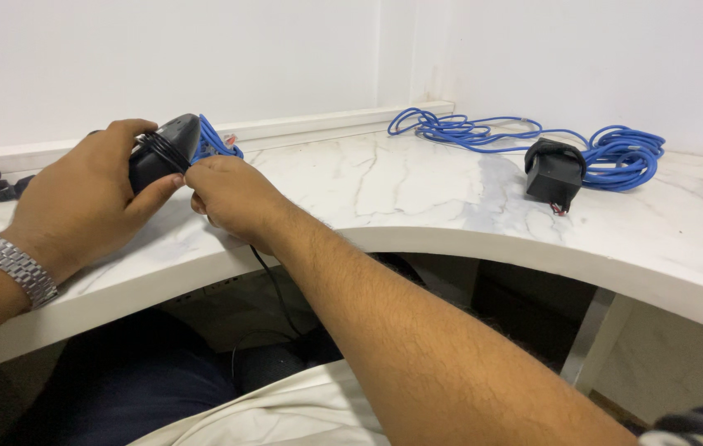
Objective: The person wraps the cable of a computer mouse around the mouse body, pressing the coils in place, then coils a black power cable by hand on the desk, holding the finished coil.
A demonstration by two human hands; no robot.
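1. While it rests on the curved white marble-patterned counter (pixel 417 206), the left hand (pixel 79 202) curls its fingers and thumb around a black rounded plastic device (pixel 161 153) wound with thin black cord
2. The right hand (pixel 231 196) pinches that cord just beside the device
3. A small blue cable bundle (pixel 215 140) lies behind them
4. A black boxy adapter (pixel 553 172) sits well apart, against a long blue coiled cable (pixel 615 155)

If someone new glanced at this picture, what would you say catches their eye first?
Probably the two hands at the left of the marble-patterned counter: the left hand grips a black device with a thin black cord wound round it, while the right hand pinches that cord beside it. Next, the bright blue cable sprawled along the back wall at the right, with a small black box sitting against it.
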